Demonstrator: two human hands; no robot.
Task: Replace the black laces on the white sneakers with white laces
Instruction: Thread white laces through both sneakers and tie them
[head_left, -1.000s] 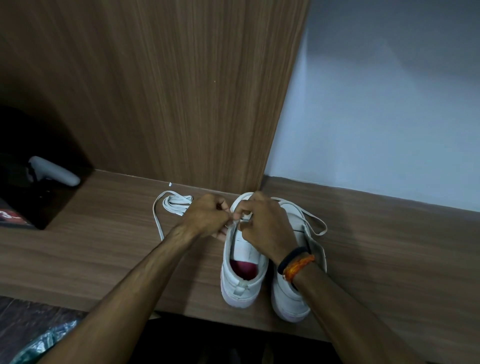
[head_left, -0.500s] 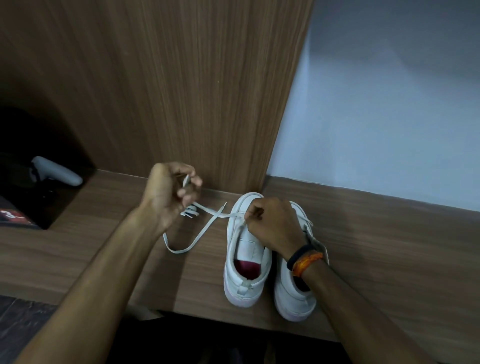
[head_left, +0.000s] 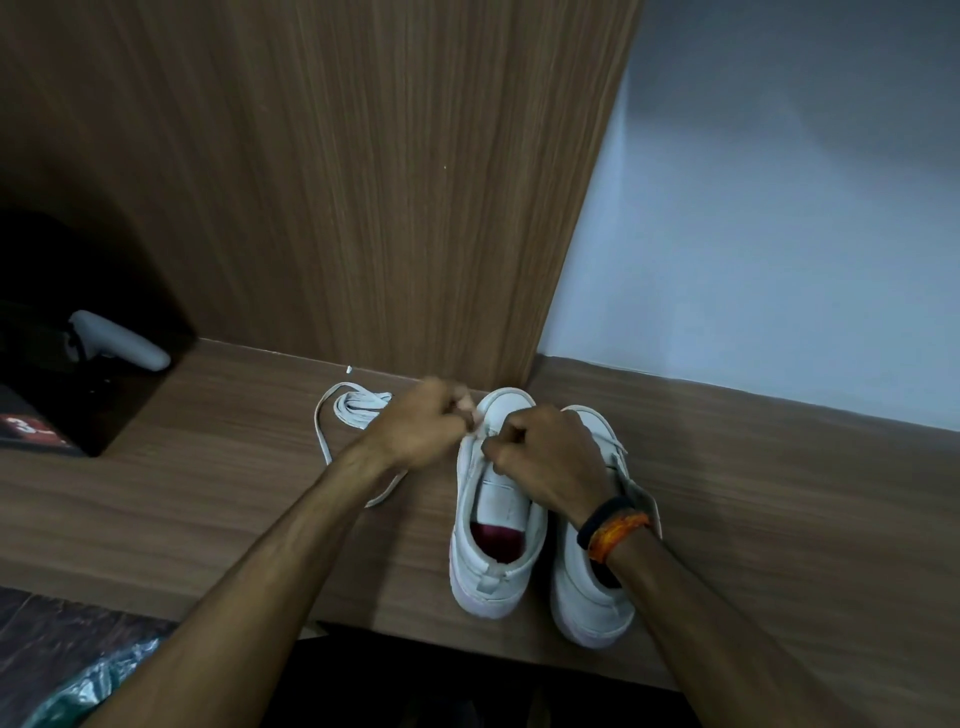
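the fingers of the left hand (head_left: 415, 423) are curled in tight at the near eyelets of the left sneaker (head_left: 496, 499), and they look pinched on the white lace (head_left: 358, 408), though motion blur hides the fingertips, so how firm the grip is cannot be told. the right hand (head_left: 545, 460) has its fingers folded over the tongue area of the same shoe, apparently pinching the lace or the eyelet edge; which of the two is not clear. the spare length of the lace lies bundled and looped on the wooden shelf (head_left: 208, 493) just to the left of the shoe, touching the surface and trailing back under the left forearm. the right sneaker (head_left: 592, 587) stands touching its partner, partly under the right wrist with its wristbands (head_left: 613, 525).

judging by this, the step in hand is threading a lace end through an eyelet. to do it well, keep the lace flat, not twisted, as it enters the hole, hold the eyelet flap steady with the right hand, and draw the slack through in one smooth pull so the loop on the shelf does not knot. both ends should come out even before moving to the next pair of holes.
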